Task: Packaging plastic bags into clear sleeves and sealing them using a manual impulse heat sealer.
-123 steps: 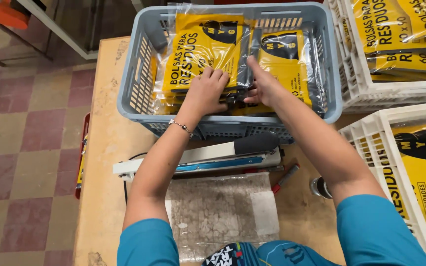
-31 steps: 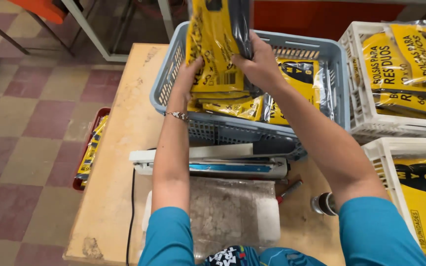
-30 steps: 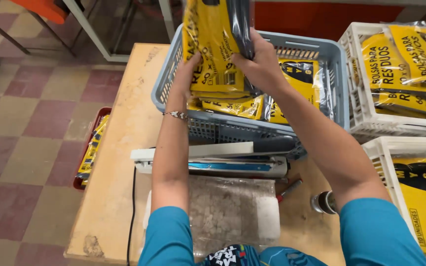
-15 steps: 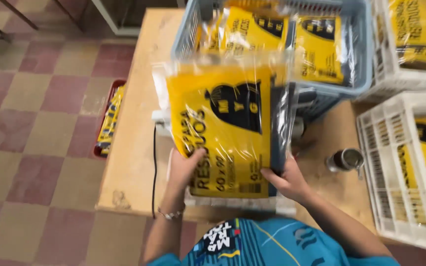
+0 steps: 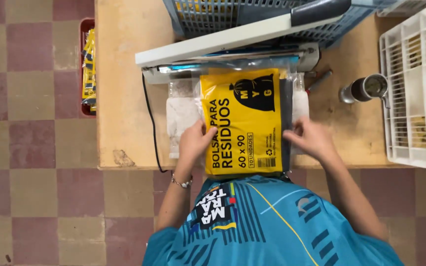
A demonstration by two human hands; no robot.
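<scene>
A flat yellow packet of bags [image 5: 245, 120] in a clear plastic sleeve lies on the wooden table [image 5: 124, 74], its top end reaching the jaw of a white heat sealer [image 5: 223, 47]. My left hand [image 5: 195, 143] grips the packet's left edge. My right hand [image 5: 311, 138] holds its right edge, where dark folded bags show through the sleeve. The sealer's arm with its black handle [image 5: 319, 10] stands raised above the packet's open end.
A grey-blue basket [image 5: 213, 15] with more yellow packets stands behind the sealer. A white crate [image 5: 410, 98] sits at the right, a small metal cup [image 5: 368, 87] beside it. A red tray of packets [image 5: 88, 64] lies on the tiled floor at left. A black cord [image 5: 149, 123] runs down the table.
I lifted a stack of packets out of the basket, brought it toward me and laid it flat on the table under the sealer. My view has tilted down.
</scene>
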